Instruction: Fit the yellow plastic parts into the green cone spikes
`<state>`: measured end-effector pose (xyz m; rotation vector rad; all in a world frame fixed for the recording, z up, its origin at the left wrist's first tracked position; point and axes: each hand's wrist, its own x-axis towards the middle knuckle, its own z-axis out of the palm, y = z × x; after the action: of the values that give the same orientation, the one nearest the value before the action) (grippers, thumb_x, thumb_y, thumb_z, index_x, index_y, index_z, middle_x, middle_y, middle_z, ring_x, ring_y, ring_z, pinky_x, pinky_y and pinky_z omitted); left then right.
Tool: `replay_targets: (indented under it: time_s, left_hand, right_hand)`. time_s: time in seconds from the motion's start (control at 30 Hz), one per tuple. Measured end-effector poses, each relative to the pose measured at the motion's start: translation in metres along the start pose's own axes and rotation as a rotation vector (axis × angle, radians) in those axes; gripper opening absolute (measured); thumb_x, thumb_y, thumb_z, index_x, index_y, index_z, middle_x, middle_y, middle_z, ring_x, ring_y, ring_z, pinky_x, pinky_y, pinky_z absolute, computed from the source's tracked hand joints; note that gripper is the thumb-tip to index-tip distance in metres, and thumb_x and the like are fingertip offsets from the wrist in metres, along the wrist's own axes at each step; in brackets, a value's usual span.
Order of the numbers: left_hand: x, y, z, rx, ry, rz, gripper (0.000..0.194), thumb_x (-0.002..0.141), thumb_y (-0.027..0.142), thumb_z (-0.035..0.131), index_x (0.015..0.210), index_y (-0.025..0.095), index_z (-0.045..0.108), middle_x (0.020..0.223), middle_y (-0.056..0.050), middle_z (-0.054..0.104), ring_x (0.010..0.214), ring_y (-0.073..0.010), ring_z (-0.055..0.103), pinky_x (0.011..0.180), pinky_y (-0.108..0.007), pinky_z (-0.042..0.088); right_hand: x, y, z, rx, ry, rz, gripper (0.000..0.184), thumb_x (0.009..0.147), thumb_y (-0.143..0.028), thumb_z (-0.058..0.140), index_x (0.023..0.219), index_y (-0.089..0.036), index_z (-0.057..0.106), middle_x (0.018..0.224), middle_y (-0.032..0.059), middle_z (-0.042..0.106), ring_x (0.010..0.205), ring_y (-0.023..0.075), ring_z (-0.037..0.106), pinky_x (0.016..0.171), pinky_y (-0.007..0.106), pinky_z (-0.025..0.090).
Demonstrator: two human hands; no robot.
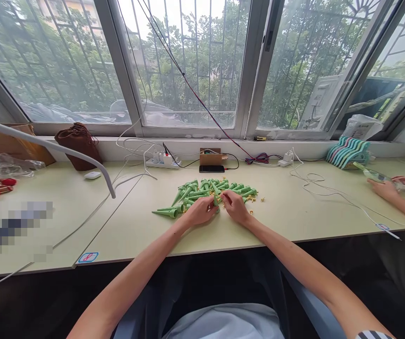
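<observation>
On the table lies a pile of green plastic watering spikes (188,189), pointed at one end and wide at the other. Small yellow plastic pieces (262,199) are scattered among and beside them. My left hand (201,211) is closed around one green spike (216,201), held upright at the front of the pile. Close beside its upper part, my right hand (235,206) has its fingers pinched together. What those fingers hold, if anything, is too small to make out.
Behind the pile are a black phone (211,169), a small cardboard box (210,155) and a power strip (163,163). White cables (332,189) cross the table on the right. A co-worker's hands (385,190) handle a clear bag near teal hangers (348,151).
</observation>
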<state>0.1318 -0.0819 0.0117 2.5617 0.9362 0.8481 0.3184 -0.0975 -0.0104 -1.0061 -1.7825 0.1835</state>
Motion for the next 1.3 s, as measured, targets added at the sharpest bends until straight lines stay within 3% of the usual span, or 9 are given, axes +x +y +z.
replay_targets:
  time_s: [0.57,0.87,1.1,1.3]
  left_hand:
    - [0.001,0.001,0.001,-0.097,-0.061,-0.021,0.028,0.087,0.024,0.051,0.064,0.019,0.036,0.054,0.005,0.043,0.051,-0.0101,0.033,0.052,-0.024,0.027]
    - [0.002,-0.003,0.004,-0.072,-0.049,-0.028,0.025,0.088,0.023,0.049,0.066,0.019,0.041,0.056,0.004,0.047,0.052,-0.0109,0.037,0.053,-0.025,0.029]
    - [0.001,0.000,0.004,-0.052,-0.003,-0.065,0.015,0.087,0.028,0.055,0.077,0.019,0.050,0.062,0.002,0.054,0.056,-0.0124,0.045,0.056,-0.025,0.032]
    - [0.002,-0.003,0.007,-0.097,0.027,-0.045,0.016,0.087,0.023,0.054,0.073,0.018,0.048,0.063,0.003,0.050,0.057,-0.0111,0.041,0.057,-0.024,0.032]
  right_hand:
    - [-0.001,-0.001,0.000,0.008,-0.020,0.009,0.023,0.097,-0.030,0.042,0.080,-0.020,0.053,0.067,0.0001,0.053,0.057,0.0141,0.044,0.058,0.026,0.036]
    - [-0.001,-0.003,0.000,0.006,-0.014,0.036,0.024,0.097,-0.032,0.042,0.080,-0.020,0.054,0.068,0.0013,0.056,0.058,0.0146,0.047,0.058,0.027,0.037]
    - [-0.007,-0.001,-0.003,0.119,0.025,0.194,0.025,0.096,-0.038,0.043,0.081,-0.021,0.053,0.057,-0.0016,0.049,0.051,0.0146,0.045,0.051,0.027,0.037]
    - [-0.017,-0.003,-0.010,0.126,-0.036,0.182,0.024,0.095,-0.036,0.046,0.080,-0.020,0.055,0.061,-0.0004,0.051,0.052,0.0145,0.045,0.051,0.027,0.037]
